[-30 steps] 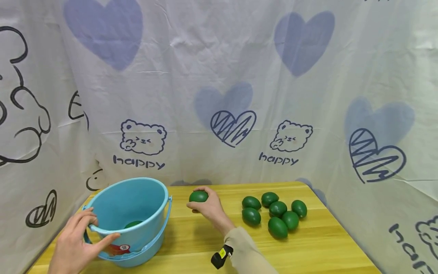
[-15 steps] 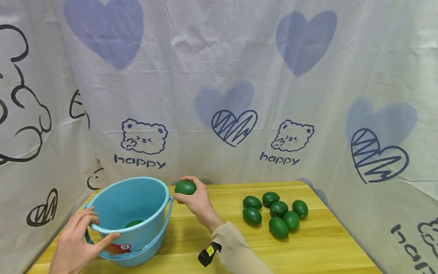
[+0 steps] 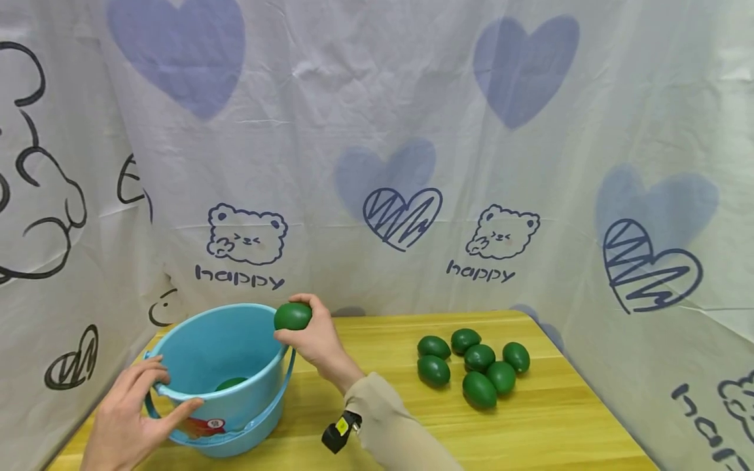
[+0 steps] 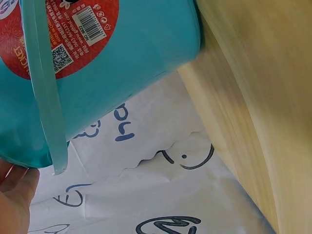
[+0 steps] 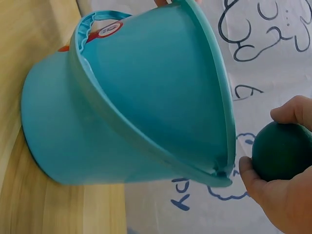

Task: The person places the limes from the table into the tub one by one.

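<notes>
Right grip (image 3: 317, 337): one fruit (image 3: 292, 316), seven aside

1. Tabletop (image 3: 565, 418): yellow wood grain, streaks running roughly side to side; rear right corner rounded. Paler in both wrist views.
2. Left part: light-blue plastic bucket (image 3: 253, 399), standing on its base, mouth up, red label on near side, handle lowered along the wall.
3. Right of centre, well apart from bucket: seven dark green avocado-like fruits (image 3: 480, 358), smooth, loosely clustered.
4. Cluster's left end: back left fruit (image 3: 433, 347) just behind front left fruit (image 3: 433, 370).
5. Rearmost fruit (image 3: 465, 341): just behind middle fruit (image 3: 480, 358).
6. Foremost fruit (image 3: 480, 390): close by right-hand neighbour (image 3: 501, 377); contact uncertain.
7. Far right: rightmost fruit (image 3: 516, 358).
</notes>
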Available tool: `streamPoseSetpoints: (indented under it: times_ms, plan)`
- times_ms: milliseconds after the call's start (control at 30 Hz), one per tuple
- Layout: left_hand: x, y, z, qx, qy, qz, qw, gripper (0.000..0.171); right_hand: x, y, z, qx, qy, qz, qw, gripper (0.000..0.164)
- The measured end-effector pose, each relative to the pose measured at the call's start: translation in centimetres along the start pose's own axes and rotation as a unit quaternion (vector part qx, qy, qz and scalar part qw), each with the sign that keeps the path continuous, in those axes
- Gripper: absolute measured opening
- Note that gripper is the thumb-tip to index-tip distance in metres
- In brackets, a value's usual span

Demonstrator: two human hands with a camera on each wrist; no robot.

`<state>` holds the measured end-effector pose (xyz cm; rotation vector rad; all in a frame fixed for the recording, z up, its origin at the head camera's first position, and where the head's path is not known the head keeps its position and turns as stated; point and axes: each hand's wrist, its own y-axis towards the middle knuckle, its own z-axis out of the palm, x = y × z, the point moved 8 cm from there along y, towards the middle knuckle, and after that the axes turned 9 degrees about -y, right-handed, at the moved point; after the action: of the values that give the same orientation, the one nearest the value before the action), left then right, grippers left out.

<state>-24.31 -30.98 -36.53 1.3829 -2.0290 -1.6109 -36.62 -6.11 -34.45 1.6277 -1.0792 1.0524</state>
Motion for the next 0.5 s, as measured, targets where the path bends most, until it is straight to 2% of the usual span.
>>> streamPoseSetpoints:
  times_ms: [133,300,500]
  plan:
    - [0.0,0.1,-0.1,0.004,0.005,-0.001,1.0000,0.062,0.6,0.0,0.7,0.008,-0.011,-0.013,1.000,0.053]
    - [-0.4,0.3,0.0,0.010,0.016,0.006,0.9998,0.064,0.9,0.0,0.9,-0.014,-0.070,-0.028,0.997,0.051]
    - [-0.9,0.2,-0.2,-0.006,0.016,0.036,0.9992,0.066,1.2,-0.1,1.5,-0.020,-0.118,-0.043,0.992,0.054]
